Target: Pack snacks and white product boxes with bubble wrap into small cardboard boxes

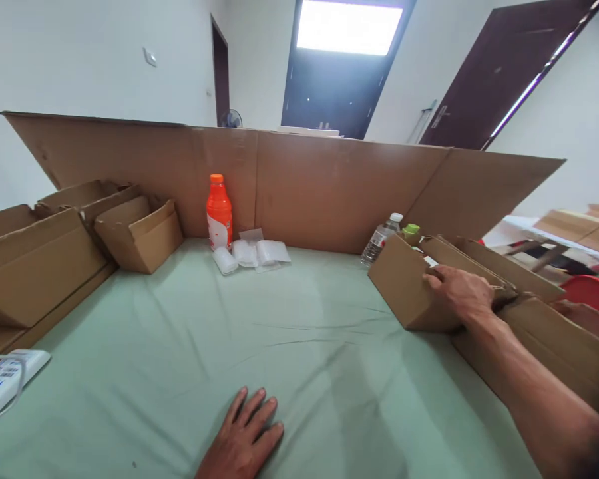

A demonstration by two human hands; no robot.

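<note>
My right hand (460,291) reaches out to the right and grips the top edge of a small brown cardboard box (404,283) that stands on the green cloth. My left hand (244,436) lies flat, palm down, on the green tablecloth (259,346) near the front edge, holding nothing. An orange bottle (219,213) stands upright at the back, with several small white plastic packets (252,255) lying just in front of it.
A tall cardboard wall (329,186) closes the back of the table. Folded cardboard boxes (44,259) are stacked at the left, an open one (140,234) beside them. More flat boxes (544,332) lie at the right. A clear water bottle (381,239) stands behind the held box. A white power strip (4,382) lies front left.
</note>
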